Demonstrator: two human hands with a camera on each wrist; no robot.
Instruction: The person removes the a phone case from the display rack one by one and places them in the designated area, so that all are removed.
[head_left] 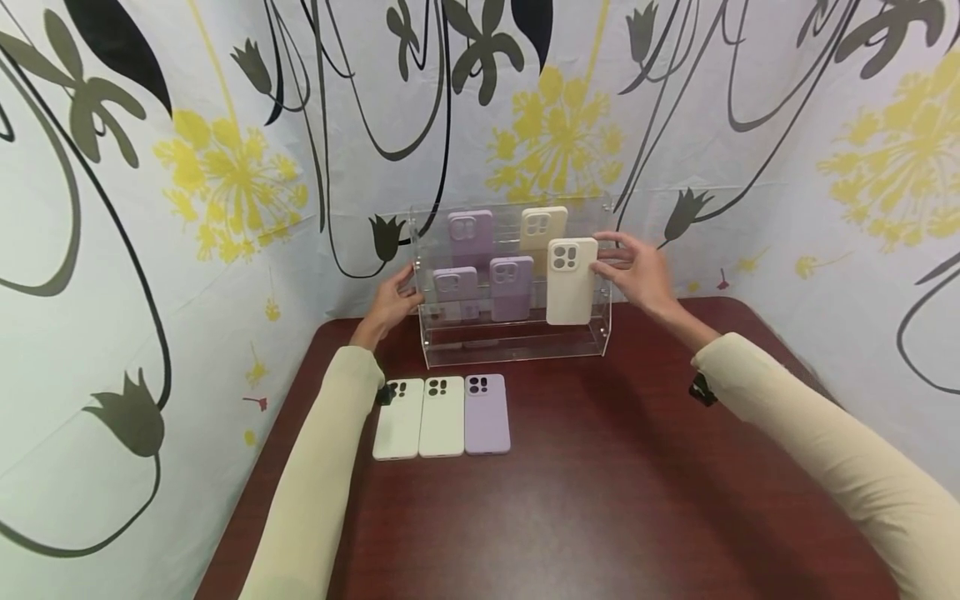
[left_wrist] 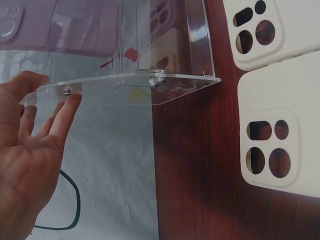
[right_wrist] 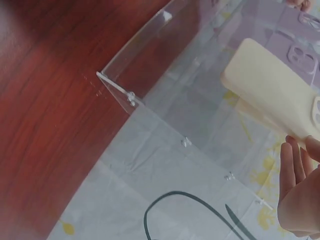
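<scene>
My left hand [head_left: 392,302] lies flat and spread against the left end wall of the clear acrylic rack [head_left: 517,343], fingers straight, while my right hand [head_left: 633,268] rests its straight fingers on the right end, fingertips just at the edge of the cream phone case [head_left: 572,281] standing on the front tier; neither hand pinches anything. Between my hands, the rack holds four purple cases [head_left: 512,287] and another cream one behind. Nearer me than my left hand, two pale cases [head_left: 420,417] and a purple case [head_left: 487,413] lie side by side on the dark red table [head_left: 615,500].
</scene>
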